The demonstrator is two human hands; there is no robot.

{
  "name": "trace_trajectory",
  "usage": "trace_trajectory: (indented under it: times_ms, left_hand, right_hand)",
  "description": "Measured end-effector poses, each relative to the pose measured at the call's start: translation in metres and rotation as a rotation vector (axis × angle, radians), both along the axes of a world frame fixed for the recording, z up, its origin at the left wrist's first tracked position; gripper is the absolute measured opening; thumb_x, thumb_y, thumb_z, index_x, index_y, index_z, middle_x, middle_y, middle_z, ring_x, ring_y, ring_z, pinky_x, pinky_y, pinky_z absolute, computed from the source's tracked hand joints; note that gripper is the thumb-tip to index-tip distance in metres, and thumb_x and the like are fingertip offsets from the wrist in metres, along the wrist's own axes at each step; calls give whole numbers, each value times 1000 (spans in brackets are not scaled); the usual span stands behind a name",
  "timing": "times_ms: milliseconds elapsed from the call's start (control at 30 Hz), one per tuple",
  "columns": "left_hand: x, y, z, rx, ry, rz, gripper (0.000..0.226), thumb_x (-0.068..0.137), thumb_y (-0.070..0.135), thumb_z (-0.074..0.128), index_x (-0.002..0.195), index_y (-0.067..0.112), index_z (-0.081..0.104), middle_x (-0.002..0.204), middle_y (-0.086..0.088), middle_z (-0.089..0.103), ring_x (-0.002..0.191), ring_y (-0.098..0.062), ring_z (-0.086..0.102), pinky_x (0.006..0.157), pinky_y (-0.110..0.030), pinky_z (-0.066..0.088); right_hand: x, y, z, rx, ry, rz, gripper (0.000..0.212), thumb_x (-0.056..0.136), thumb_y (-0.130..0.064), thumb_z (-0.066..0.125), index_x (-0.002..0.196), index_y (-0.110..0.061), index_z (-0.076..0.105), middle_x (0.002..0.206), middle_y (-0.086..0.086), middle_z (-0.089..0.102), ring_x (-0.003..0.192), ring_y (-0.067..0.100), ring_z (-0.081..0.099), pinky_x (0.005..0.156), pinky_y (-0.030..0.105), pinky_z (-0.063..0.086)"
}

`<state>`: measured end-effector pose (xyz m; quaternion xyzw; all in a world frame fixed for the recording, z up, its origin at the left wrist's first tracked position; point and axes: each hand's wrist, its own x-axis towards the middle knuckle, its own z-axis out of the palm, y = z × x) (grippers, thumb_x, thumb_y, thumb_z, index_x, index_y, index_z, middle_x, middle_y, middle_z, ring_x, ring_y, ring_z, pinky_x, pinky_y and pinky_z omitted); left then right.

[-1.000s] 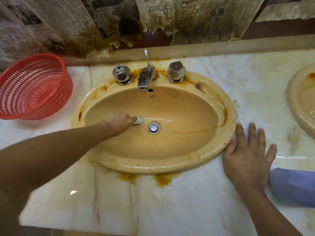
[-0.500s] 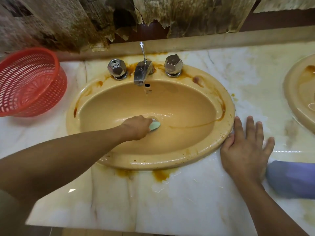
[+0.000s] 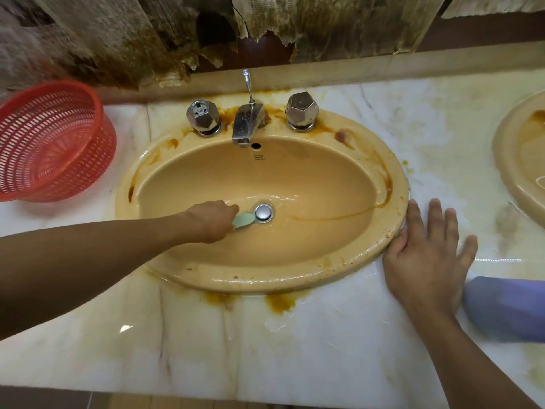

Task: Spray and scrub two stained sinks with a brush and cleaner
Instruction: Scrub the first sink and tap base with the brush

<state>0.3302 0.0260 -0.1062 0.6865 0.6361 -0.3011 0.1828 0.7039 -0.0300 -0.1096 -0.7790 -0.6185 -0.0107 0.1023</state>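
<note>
A tan oval sink (image 3: pixel 339 262) with brown stains on its rim fills the middle of the view. Inside the bowl my left hand (image 3: pixel 213 221) grips a pale green brush (image 3: pixel 243 221), whose head rests just left of the metal drain (image 3: pixel 263 212). A thin stream of water runs from the faucet (image 3: pixel 246 124). My right hand (image 3: pixel 429 255) lies flat with fingers spread on the marble counter (image 3: pixel 295 349), thumb side against the sink's right rim. A second tan sink (image 3: pixel 510 160) shows partly at the right edge.
A red plastic basket (image 3: pixel 50 140) sits on the counter at the left. A blue-purple object (image 3: pixel 507 308), blurred, lies right of my right hand. Two metal tap knobs (image 3: pixel 203 116) flank the faucet. Torn stained newspaper (image 3: pixel 324 25) covers the back wall.
My left hand swept the brush right across the drain, then back left, so the drain shows again. My right hand stayed flat on the counter. The camera shifted a little.
</note>
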Motion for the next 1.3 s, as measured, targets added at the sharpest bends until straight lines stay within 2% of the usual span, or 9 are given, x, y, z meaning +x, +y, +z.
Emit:
trace_trajectory:
  times_ms: [200,300,433,567,700,867,1000,1200,1300]
  left_hand:
    - [13,36,-2,123,-107,187,38,104,32,53,132,8,44,120,-20,58,94,-34,56,74,-40,43]
    - [47,38,-7,61,-172,68,41,104,33,53,137,11,42,109,-13,56,89,-30,54,71,-38,43]
    - [39,5,-8,-17,-103,-21,41,106,36,47,143,18,42,123,-15,56,109,-34,59,77,-36,41]
    - [11,3,-2,26,-9,70,33,106,31,47,132,10,44,121,-17,56,105,-36,59,74,-38,42]
    - [47,31,-8,63,-85,88,34,102,23,50,134,10,47,109,-11,55,88,-29,52,69,-37,41]
    - [40,19,1,-106,-53,-34,39,105,33,47,141,16,46,108,-9,54,89,-28,54,74,-34,44]
    - [17,25,-2,-26,1,53,37,105,33,50,134,11,47,124,-15,56,101,-32,57,78,-37,45]
    - [38,25,-4,-91,-127,23,36,106,32,49,135,12,44,107,-9,53,89,-28,60,69,-36,44]
    - [21,13,-1,-179,-115,24,40,106,41,46,131,10,42,94,-2,49,91,-32,66,80,-47,57]
  right_hand:
    - [-1,0,0,2,4,-3,59,101,-38,23,158,-24,34,167,7,27,155,28,19,121,62,14]
    - [0,1,-1,-2,-5,-2,59,102,-39,21,159,-25,33,167,6,26,155,28,19,121,62,15]
    - [0,0,-1,12,5,2,60,102,-38,21,158,-23,35,167,8,27,155,29,20,121,62,15]
    - [0,0,0,12,6,4,60,101,-38,22,158,-22,35,167,8,27,155,29,20,121,62,14]
    - [-1,-1,1,14,12,-2,59,102,-37,23,157,-23,36,166,8,28,155,29,20,121,62,14]
    - [0,0,0,3,9,-1,59,102,-37,22,158,-24,33,167,7,26,155,28,18,122,62,14]
    - [0,0,0,3,12,-1,60,101,-37,22,158,-23,34,167,7,26,155,29,19,121,62,14]
    - [0,0,0,-2,26,3,59,102,-37,22,159,-24,33,168,6,25,156,27,17,122,62,13]
    - [0,0,0,11,26,5,59,102,-37,23,158,-23,34,167,7,26,155,29,18,121,63,14]
